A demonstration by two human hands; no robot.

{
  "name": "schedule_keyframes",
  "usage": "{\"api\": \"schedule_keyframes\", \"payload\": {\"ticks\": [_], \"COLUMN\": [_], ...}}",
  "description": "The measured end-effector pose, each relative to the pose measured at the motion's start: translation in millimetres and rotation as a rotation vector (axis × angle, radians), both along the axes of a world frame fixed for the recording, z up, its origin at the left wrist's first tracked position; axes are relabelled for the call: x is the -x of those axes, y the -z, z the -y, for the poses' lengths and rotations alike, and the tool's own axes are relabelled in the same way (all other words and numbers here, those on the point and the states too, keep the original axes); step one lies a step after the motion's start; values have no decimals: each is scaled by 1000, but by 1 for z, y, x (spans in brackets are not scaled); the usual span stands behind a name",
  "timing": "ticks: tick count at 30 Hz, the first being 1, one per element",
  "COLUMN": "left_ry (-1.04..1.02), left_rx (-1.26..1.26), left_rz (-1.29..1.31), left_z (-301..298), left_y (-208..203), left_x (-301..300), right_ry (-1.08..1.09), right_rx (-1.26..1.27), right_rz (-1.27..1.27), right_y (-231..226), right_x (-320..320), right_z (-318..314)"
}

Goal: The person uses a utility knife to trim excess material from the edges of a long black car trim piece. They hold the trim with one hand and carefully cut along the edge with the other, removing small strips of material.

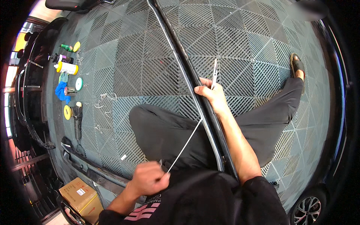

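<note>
A long black trim strip [189, 75] with a shiny pale edge runs slantwise from the top middle down across my lap. My right hand [213, 95] is closed round it near mid-length, thumb on its upper face. The same hand keeps hold of a slim silver utility knife [215, 73], which points away from me. My left hand [150, 178], slightly blurred, is closed on the end of a thin white strip [184, 146]. That strip is stretched taut from my fingers to the trim's left edge, just below my right hand.
On the grey grid floor [161, 48] at left lie a polisher [77, 116], bottles [67, 68], a blue cloth [62, 92] and white scraps [105, 100]. Another black trim piece [93, 170] and a cardboard box [80, 198] sit at lower left. A car wheel [308, 210] is lower right.
</note>
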State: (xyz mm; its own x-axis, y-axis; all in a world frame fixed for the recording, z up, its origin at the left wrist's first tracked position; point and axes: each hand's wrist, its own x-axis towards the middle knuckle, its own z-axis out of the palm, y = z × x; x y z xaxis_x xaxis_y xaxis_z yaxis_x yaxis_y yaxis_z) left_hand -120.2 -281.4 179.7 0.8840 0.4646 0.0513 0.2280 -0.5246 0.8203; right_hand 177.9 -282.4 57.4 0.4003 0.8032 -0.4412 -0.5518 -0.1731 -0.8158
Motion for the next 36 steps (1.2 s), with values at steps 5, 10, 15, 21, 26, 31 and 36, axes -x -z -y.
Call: {"api": "schedule_keyframes", "payload": {"ticks": [5, 10, 15, 21, 26, 31, 36], "left_ry": [-464, -939, -752, -263, -184, -222, -314], "left_rx": [3, -316, 101, 354, 225, 74, 65], "left_rz": [201, -39, -169, -195, -215, -189, 12], "left_z": [26, -12, -27, -28, -32, -32, -51], "left_y": [-35, -61, 3, 59, 67, 73, 81], "left_x": [91, 122, 36, -129, -139, -126, -85], "right_ry": [-5, 53, 15, -48, -30, -35, -27], "right_rx": [21, 6, -44, -37, 22, 30, -19], "right_rz": [16, 14, 36, 217, 313, 216, 153], "right_y": [2, 8, 2, -6, -4, 0, 0], "right_x": [-5, -17, -11, -2, -3, 0, 5], "right_z": [-3, -5, -7, -10, -5, -10, -13]}}
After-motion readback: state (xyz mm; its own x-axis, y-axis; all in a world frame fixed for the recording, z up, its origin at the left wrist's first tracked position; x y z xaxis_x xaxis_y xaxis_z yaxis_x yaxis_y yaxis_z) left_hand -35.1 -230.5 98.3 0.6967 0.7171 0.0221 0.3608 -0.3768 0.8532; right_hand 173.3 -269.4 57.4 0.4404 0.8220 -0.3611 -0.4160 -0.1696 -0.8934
